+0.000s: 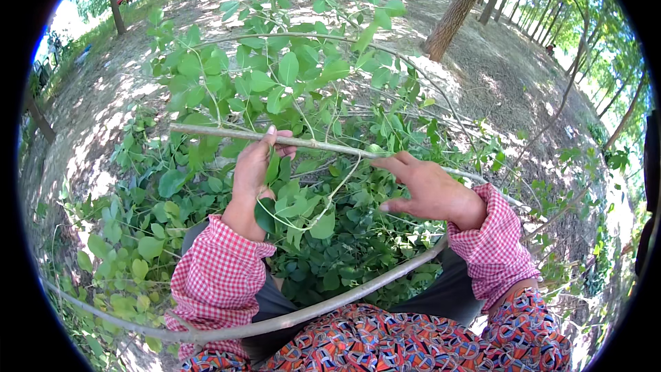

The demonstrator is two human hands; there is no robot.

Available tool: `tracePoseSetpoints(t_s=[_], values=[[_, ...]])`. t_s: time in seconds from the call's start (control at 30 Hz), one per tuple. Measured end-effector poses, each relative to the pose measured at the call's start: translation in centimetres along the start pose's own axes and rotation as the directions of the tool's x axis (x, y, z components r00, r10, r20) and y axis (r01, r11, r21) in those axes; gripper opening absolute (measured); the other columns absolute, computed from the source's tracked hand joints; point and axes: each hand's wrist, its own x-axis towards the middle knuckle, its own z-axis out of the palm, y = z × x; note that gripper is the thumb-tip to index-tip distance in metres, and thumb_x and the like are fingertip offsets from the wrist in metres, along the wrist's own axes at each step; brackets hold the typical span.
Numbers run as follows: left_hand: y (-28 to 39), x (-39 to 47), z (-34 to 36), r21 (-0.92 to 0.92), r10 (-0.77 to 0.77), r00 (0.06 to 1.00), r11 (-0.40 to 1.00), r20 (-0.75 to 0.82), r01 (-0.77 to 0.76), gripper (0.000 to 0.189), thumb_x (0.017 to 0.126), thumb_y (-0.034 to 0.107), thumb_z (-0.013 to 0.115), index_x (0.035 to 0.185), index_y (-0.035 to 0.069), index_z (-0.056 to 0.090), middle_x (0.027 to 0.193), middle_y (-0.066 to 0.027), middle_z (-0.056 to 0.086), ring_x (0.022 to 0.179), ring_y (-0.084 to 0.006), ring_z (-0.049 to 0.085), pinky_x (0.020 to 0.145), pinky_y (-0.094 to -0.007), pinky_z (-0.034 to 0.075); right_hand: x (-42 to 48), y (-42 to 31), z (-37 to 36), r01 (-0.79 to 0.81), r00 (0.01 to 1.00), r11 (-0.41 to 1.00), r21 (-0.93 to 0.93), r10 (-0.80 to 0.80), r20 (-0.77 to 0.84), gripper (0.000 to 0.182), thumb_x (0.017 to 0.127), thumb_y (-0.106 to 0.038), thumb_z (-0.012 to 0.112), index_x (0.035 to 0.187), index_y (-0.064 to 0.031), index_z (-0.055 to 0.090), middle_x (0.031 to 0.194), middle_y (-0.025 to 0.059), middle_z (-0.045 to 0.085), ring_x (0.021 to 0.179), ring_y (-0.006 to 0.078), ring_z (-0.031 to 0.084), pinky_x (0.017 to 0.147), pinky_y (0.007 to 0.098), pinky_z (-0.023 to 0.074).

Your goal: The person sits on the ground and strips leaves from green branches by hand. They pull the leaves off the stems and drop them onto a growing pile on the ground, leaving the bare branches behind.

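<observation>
A leafy branch (330, 145) runs across in front of me, its thicker cut end at the left. My left hand (258, 160) is closed around it near that end, thumb on top, with some leaves against the palm. My right hand (428, 186) reaches over the branch further right, fingertips at the stem and thumb apart below; whether it grips the stem cannot be told. A thin side shoot (330, 199) curls down between the hands. Green leaves (289, 70) spread beyond the branch, and a heap of leafy cuttings (356, 248) lies below my hands.
A thick bare curved branch (320, 312) crosses over my lap. A thin arched stem (320, 36) rises beyond the leaves. A tree trunk (459, 10) stands ahead at the right, with dry, sun-dappled ground (129, 77) around. More slender branches (563, 98) stand at the right.
</observation>
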Motion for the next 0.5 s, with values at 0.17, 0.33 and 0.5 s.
tracePoseSetpoints(t_s=[0.17, 0.33, 0.5], values=[[0.3, -0.8, 0.4, 0.056, 0.033, 0.999, 0.998, -0.005, -0.032, 0.044, 0.1, 0.034, 0.051, 0.112, -0.006, 0.063, 0.092, -0.0123, 0.066, 0.084, -0.0172, 0.064, 0.073, -0.0261, 0.05, 2.0, 3.1, 2.9, -0.204, 0.951, 0.928, 0.311, 0.264, -0.164, 0.033, 0.089, -0.029, 0.064, 0.109, -0.0021, 0.063, 0.091, 0.0161, 0.066, 0.088, 0.0314, 0.065, 0.08, 0.0409, 0.051], [0.5, -1.1, 0.7, 0.079, 0.088, 0.996, 0.993, 0.02, -0.09, 0.045, 0.101, 0.034, 0.05, 0.112, -0.007, 0.063, 0.097, -0.0131, 0.067, 0.088, -0.0191, 0.065, 0.081, -0.0299, 0.05, 6.0, 4.6, 3.5, -0.292, 0.953, 0.908, 0.299, 0.302, 0.015, 0.039, 0.095, -0.037, 0.055, 0.094, -0.0008, 0.067, 0.086, 0.0155, 0.068, 0.078, 0.0292, 0.064, 0.076, 0.038, 0.0503], [1.0, -1.8, 1.4, 0.079, 0.164, 0.982, 0.982, 0.094, -0.172, 0.046, 0.101, 0.034, 0.049, 0.11, -0.008, 0.064, 0.099, -0.0139, 0.067, 0.09, -0.0199, 0.066, 0.085, -0.0323, 0.051, 11.1, 6.6, 4.8, -0.493, 0.846, 0.708, 0.505, 0.257, 0.467, 0.044, 0.1, -0.036, 0.047, 0.102, 0.0046, 0.063, 0.082, 0.0138, 0.069, 0.079, 0.0193, 0.068, 0.075, 0.0307, 0.0529]])
